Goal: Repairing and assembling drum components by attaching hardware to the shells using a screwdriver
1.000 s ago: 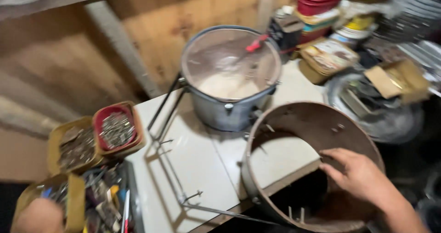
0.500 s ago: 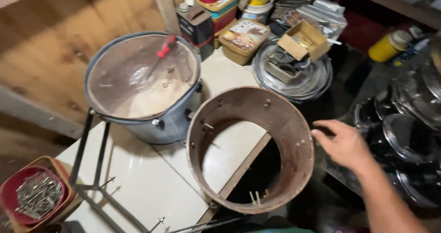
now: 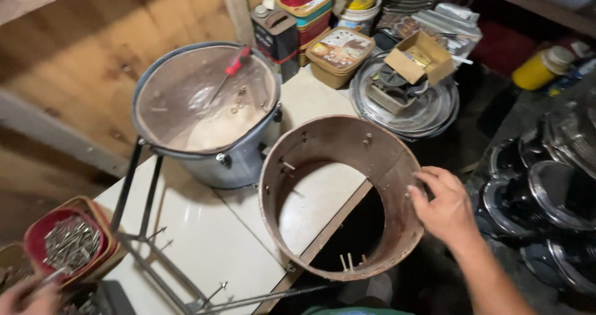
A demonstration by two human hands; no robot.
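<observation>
Head view: the right hand rests on the right rim of a brown, open-ended cylindrical shell of worn wood or metal. The fingers curl over the top edge, and the grip is pressed onto the wall rather than spread. The shell sits at the near right corner of the white tiled surface, partly overhanging the edge, so a dark gap shows through its open bottom. The hold on the far rim appears to steady it against tipping off that overhang. Small bolts or lugs stud its inner wall, and a few pale pins stand at its near inner edge. Just beside it, to the left and nearly touching, stands a grey metal drum with a translucent skin head. A red-handled screwdriver lies on the skin, along with several loose small fittings; the head seems to serve as a tray so that parts stay within reach. A dark metal rod frame lies across the surface in front of the drum. The left hand is at the lower left corner, only partly in frame, beside a red round tub of metal nails or screws. Whether its grip is closed on anything cannot be told. Stacked tins, a cardboard box and chrome hoops crowd the area behind and to the right.
</observation>
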